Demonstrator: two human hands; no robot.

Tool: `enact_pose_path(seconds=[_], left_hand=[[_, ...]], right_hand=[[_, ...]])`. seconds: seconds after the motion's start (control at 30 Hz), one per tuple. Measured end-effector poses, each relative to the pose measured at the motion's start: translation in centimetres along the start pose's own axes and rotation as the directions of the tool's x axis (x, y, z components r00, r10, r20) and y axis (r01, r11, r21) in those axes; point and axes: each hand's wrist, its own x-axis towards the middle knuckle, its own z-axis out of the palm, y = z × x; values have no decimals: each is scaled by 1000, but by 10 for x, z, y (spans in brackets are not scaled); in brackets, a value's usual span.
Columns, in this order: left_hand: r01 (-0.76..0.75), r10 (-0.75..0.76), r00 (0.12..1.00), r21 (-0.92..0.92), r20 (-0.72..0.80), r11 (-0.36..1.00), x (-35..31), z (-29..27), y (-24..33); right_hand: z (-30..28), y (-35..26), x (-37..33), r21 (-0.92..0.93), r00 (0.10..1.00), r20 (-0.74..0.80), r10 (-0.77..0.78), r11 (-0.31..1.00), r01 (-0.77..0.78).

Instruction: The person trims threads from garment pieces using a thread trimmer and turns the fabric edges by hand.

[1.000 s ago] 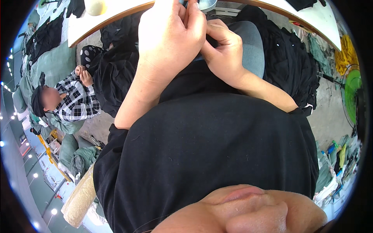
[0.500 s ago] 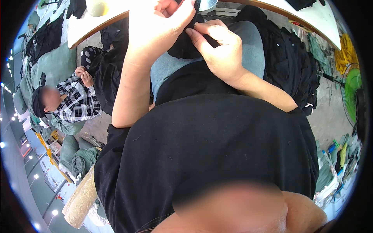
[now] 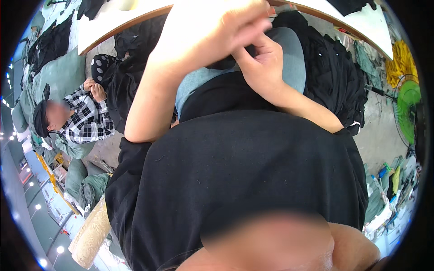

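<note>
Handling: you have both hands on a piece of dark cloth [image 3: 226,63] bunched up above your lap, just this side of the tabletop [image 3: 135,16]; it looks soft, limp and light, so judge it as something that sags wherever you do not support it
Nearest to you: your black top [image 3: 244,176] fills the lower half of the view, with your forearms rising out of it toward the cloth
Left hand: your left hand [image 3: 208,31] is raised high, its fingers [image 3: 246,31] curled over and closed down onto the upper part of the dark cloth; how much of the cloth sits inside that grip is hidden by the hand itself
Right hand: your right hand [image 3: 262,65] sits just below and right of the left, its fingers [image 3: 246,52] pinched on the cloth where the two hands meet, touching or nearly so
Where to hold: take it at an edge or seam with a pinch, since a soft fabric like this probably slips and folds if held only in the middle
Under the hands: a blue-grey rounded surface [image 3: 294,58] shows behind the cloth; you cannot tell from here what it belongs to
Further out: heaps of black garments [image 3: 334,72] lie to your right, near a green fan [image 3: 409,104]
Farthest left: a person in a checked shirt [image 3: 86,117] sits on the floor, well apart from your hands
</note>
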Motion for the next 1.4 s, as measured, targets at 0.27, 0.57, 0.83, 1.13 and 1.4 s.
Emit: enact_pose_path(seconds=[0.27, 0.57, 0.83, 1.13, 1.4], left_hand=[[79, -72, 994, -95, 82, 992, -41, 4, 19], [166, -143, 984, -264, 104, 950, -54, 2, 17], [499, -618, 764, -778, 186, 383, -83, -2, 26], [45, -691, 660, -934, 295, -356, -107, -19, 23], [114, -597, 765, -963, 241, -243, -113, -49, 2]], right_hand=[[-9, -3, -8, 554, 948, 178, 263, 770, -317], [-36, -27, -15, 303, 949, 212, 235, 907, -292], [-22, -48, -15, 332, 960, 201, 196, 908, -255], [-3, -11, -27, 168, 936, 309, 169, 959, -228], [-41, -67, 12, 56, 981, 192, -28, 998, 17]])
